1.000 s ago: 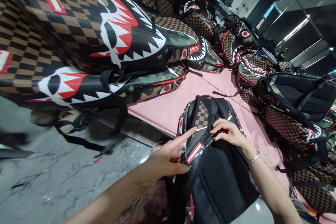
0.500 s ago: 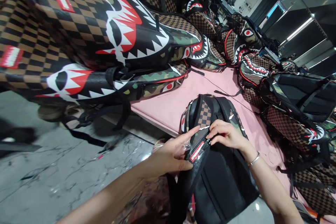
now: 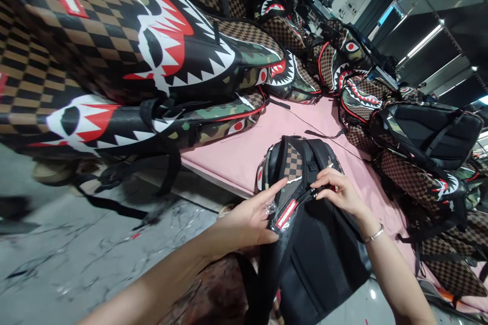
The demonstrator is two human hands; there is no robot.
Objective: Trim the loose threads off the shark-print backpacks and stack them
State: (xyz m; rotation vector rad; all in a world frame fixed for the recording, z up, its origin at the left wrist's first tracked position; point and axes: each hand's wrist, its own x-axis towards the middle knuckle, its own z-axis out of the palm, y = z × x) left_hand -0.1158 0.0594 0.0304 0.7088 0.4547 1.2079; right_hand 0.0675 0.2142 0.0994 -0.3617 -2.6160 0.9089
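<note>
A black backpack point(image 3: 324, 259) with brown checkered and camouflage parts lies back side up in front of me, over the edge of the pink table. My left hand point(image 3: 249, 221) grips one padded shoulder strap point(image 3: 280, 198) with the thumb below and the index finger stretched along it. Clear plastic covers a red label point(image 3: 286, 214) on that strap. To the right, my right hand point(image 3: 337, 190) pinches a small black piece point(image 3: 313, 193) on a thin dark line running from the strap; its exact kind is unclear.
Shark-mouth backpacks point(image 3: 168, 40) are stacked at the left along the pink table point(image 3: 224, 165). More backpacks point(image 3: 427, 132) pile up at the right and back. Loose black straps point(image 3: 162, 167) hang over the table's edge. Below is a grey marbled floor point(image 3: 125, 264).
My right hand has moved right, away from the label, drawing the small black piece with it. My left hand keeps its hold on the strap. The view has shifted slightly.
</note>
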